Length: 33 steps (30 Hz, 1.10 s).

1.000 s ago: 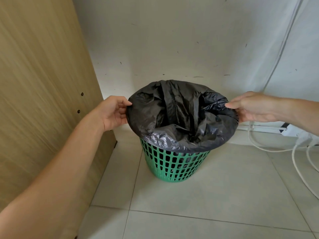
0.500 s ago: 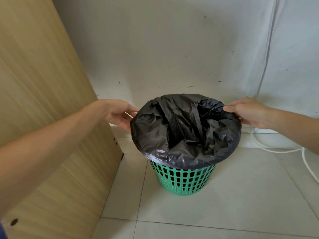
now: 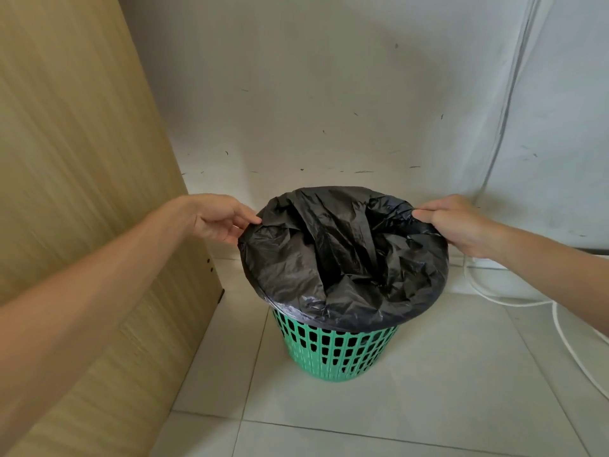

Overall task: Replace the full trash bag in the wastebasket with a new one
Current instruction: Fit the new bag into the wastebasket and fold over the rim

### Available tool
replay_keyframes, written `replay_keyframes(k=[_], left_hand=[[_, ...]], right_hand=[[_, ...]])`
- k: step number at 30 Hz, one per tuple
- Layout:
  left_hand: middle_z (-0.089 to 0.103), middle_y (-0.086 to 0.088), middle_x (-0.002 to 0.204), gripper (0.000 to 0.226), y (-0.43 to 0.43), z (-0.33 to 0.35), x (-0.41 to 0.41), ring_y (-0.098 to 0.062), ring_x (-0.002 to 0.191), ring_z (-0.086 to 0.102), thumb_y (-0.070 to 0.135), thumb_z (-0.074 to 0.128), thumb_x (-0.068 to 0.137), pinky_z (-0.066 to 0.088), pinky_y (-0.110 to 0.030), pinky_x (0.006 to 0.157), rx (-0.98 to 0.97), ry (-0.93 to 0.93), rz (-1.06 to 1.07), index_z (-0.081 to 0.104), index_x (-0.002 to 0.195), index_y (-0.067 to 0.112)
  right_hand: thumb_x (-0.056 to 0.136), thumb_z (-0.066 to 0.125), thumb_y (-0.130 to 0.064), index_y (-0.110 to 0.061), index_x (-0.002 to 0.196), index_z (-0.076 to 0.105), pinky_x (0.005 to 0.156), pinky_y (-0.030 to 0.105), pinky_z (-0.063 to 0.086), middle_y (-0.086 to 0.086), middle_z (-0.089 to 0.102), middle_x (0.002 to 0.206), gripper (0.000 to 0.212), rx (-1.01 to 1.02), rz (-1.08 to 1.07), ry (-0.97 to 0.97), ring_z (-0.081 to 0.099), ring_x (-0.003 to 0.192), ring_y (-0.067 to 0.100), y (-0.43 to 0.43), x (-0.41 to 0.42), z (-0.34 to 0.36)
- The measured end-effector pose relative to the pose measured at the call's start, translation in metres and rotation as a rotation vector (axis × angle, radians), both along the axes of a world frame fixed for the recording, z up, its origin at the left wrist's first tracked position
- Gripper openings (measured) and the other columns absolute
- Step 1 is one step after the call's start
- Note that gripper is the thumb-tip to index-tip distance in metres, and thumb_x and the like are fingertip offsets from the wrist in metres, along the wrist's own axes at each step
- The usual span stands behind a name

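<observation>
A green slotted plastic wastebasket stands on the tiled floor near the wall. A black trash bag lines it, its edge folded out over the rim and its middle sagging into the basket. My left hand pinches the bag's edge at the far-left side of the rim. At the far-right side of the rim, my right hand pinches the edge between thumb and fingers. What lies inside the bag is hidden by its folds.
A tall wooden panel rises close on the left of the basket. A white wall stands right behind it. White cables trail over the floor at the right. Pale tiles stretch in front.
The view has shifted so the basket sits lower in the frame. My left hand, which had come off the bag's edge half a second ago, now pinches it again. The right hand keeps its hold.
</observation>
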<state>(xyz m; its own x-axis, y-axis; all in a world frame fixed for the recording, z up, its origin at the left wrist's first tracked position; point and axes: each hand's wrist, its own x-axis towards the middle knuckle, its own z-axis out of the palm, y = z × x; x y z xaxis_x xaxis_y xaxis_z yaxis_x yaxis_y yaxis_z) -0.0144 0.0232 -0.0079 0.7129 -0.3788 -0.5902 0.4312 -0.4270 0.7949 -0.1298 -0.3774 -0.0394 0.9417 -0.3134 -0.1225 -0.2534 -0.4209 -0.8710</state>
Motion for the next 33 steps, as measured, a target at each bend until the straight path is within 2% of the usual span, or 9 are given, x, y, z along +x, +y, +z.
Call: replay_keyframes(k=[3,7,11,14,17,20,23,28,33], left_hand=[[0.073,-0.008,0.113,0.025,-0.007,-0.006,-0.001,-0.023,0.097,0.071,0.023,0.067,0.097,0.059,-0.036,0.08,-0.038,-0.158,0.048,0.071,0.119,0.013],[0.069,-0.003,0.109,0.047,-0.029,-0.014,-0.011,-0.023,0.1,0.066,0.06,0.055,0.098,0.053,-0.033,0.078,0.113,-0.326,0.141,0.069,0.115,0.019],[0.074,-0.003,0.108,0.038,-0.044,-0.039,-0.019,-0.023,0.096,0.068,0.054,0.062,0.096,0.057,-0.034,0.082,0.138,-0.545,0.331,0.076,0.105,0.019],[0.076,-0.004,0.105,0.035,-0.041,-0.043,-0.019,-0.026,0.095,0.071,0.049,0.067,0.093,0.057,-0.04,0.092,0.082,-0.434,0.387,0.076,0.107,0.017],[0.075,-0.001,0.1,0.036,-0.038,-0.039,-0.011,-0.021,0.091,0.07,0.054,0.068,0.09,0.055,-0.036,0.086,0.087,-0.413,0.379,0.072,0.101,0.019],[0.074,0.001,0.103,0.037,-0.041,-0.037,-0.006,-0.021,0.095,0.07,0.056,0.073,0.087,0.057,-0.037,0.088,0.125,-0.437,0.28,0.074,0.103,0.023],[0.075,-0.004,0.102,0.036,-0.038,-0.023,0.004,-0.024,0.096,0.071,0.041,0.082,0.084,0.058,-0.035,0.072,0.188,-0.359,0.201,0.073,0.103,0.012],[0.072,-0.013,0.101,0.031,-0.03,-0.006,0.012,-0.028,0.089,0.07,0.027,0.068,0.094,0.062,-0.035,0.068,0.121,-0.009,0.026,0.067,0.115,0.004],[0.068,-0.014,0.107,0.023,-0.032,-0.006,0.013,-0.027,0.091,0.067,0.017,0.068,0.094,0.062,-0.031,0.06,0.09,-0.053,0.042,0.066,0.112,0.003]], right_hand=[[0.101,0.063,-0.015,-0.009,0.118,0.074,0.108,0.043,0.05,0.006,0.076,0.112,0.022,-0.018,0.037,0.019,0.07,0.108,0.024,-0.003,0.004,0.002],[0.101,0.063,-0.018,-0.011,0.122,0.073,0.107,0.041,0.05,0.005,0.076,0.116,0.024,-0.013,0.043,0.033,0.069,0.107,0.023,0.003,0.012,0.004],[0.1,0.064,-0.036,-0.028,0.106,0.077,0.074,0.022,0.053,-0.009,0.077,0.093,0.016,-0.026,0.018,-0.036,0.073,0.081,0.008,0.014,0.013,-0.004],[0.098,0.064,-0.045,-0.028,0.107,0.075,0.068,0.018,0.049,-0.012,0.076,0.082,0.022,-0.065,0.025,-0.084,0.071,0.081,0.007,0.016,0.016,-0.01],[0.098,0.064,-0.046,-0.027,0.108,0.077,0.086,0.029,0.056,-0.008,0.079,0.085,0.025,-0.103,0.061,-0.073,0.073,0.087,0.012,0.017,0.024,-0.01],[0.099,0.062,-0.046,-0.022,0.107,0.078,0.1,0.04,0.054,0.013,0.079,0.101,0.03,-0.176,0.12,-0.072,0.073,0.094,0.028,0.018,0.031,-0.008],[0.1,0.06,-0.046,-0.008,0.107,0.077,0.09,0.031,0.054,0.031,0.066,0.119,0.043,-0.236,0.174,-0.061,0.066,0.106,0.045,0.014,0.037,-0.005],[0.099,0.061,-0.049,-0.041,0.1,0.079,0.099,0.047,0.054,0.028,0.071,0.114,0.019,-0.331,0.253,-0.065,0.068,0.105,0.043,0.016,0.042,0.001],[0.099,0.061,-0.046,-0.039,0.104,0.075,0.091,0.032,0.054,0.025,0.071,0.118,0.016,-0.337,0.293,-0.091,0.067,0.11,0.042,0.016,0.049,0.001]])
